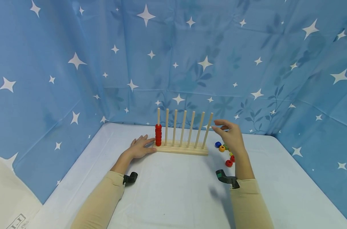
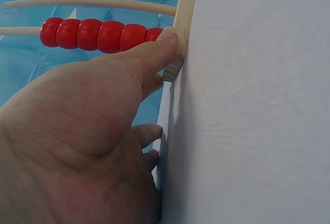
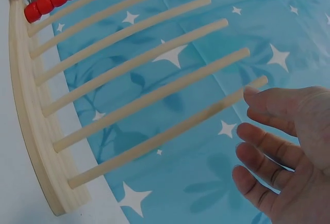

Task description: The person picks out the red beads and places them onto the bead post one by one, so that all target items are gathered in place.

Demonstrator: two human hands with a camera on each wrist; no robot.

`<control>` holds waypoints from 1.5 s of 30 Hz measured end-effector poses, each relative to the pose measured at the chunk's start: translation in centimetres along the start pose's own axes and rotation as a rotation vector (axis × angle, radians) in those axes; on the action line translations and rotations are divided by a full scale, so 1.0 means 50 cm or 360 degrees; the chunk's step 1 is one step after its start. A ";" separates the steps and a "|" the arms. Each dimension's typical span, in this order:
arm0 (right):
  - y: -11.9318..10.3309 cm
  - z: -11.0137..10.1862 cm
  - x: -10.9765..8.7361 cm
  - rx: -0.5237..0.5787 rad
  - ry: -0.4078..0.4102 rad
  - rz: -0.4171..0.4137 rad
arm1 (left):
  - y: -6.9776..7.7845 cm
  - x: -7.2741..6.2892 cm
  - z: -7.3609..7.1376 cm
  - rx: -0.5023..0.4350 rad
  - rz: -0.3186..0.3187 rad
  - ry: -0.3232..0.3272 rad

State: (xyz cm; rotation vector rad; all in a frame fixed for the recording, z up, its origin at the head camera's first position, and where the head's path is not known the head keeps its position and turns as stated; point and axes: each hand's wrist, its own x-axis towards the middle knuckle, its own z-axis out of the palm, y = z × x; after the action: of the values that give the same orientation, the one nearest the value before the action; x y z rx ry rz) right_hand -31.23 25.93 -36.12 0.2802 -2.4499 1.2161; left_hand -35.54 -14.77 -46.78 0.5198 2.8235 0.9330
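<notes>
A wooden bead stand [image 1: 180,150] with several upright pegs stands on the table. Several red beads [image 1: 158,135] are stacked on its leftmost peg, and the other pegs are bare. My left hand [image 1: 139,149] pinches the left end of the base, thumb [image 2: 167,43] at the front and index finger behind, partly hidden. Beside the top of the rightmost peg [image 3: 170,131] is my right hand [image 1: 232,136]. Its fingers [image 3: 268,146] are loosely bent, with nothing visible between them and the thumb.
Loose beads lie to the right of the stand, partly behind my right forearm: a blue bead [image 1: 218,144], an orange bead [image 1: 222,148], a red bead [image 1: 229,163] and other green, yellow and red ones. A blue star-patterned curtain [image 1: 179,63] surrounds the white table [image 1: 173,190].
</notes>
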 end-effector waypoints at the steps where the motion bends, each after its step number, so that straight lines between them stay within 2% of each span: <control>1: 0.001 -0.001 0.000 -0.0003 0.0003 0.0008 | 0.000 0.000 0.000 0.0000 0.0000 -0.0001; 12: 0.010 -0.011 -0.001 -0.0024 -0.0011 0.0105 | 0.003 -0.003 -0.002 -0.0009 -0.0012 -0.0006; 20: 0.031 -0.023 -0.001 -0.0003 -0.0045 0.0143 | 0.003 -0.002 -0.004 -0.0012 0.0006 -0.0002; 27: 0.047 -0.032 -0.005 0.0039 -0.0066 0.0256 | 0.004 -0.004 -0.004 -0.0001 0.0002 -0.0005; 35: 0.068 -0.046 -0.009 0.0032 -0.0091 0.0305 | 0.004 -0.004 -0.003 -0.0014 0.0001 -0.0010; 45: 0.085 -0.052 -0.010 0.0033 -0.0173 0.0393 | 0.006 -0.004 -0.002 -0.0010 0.0013 -0.0002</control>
State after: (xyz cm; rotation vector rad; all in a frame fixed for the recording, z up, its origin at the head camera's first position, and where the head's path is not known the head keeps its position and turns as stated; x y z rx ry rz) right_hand -31.57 30.54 -37.97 0.0508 -2.6278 1.3591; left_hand -35.28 -14.70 -46.52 0.5312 2.8182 0.9422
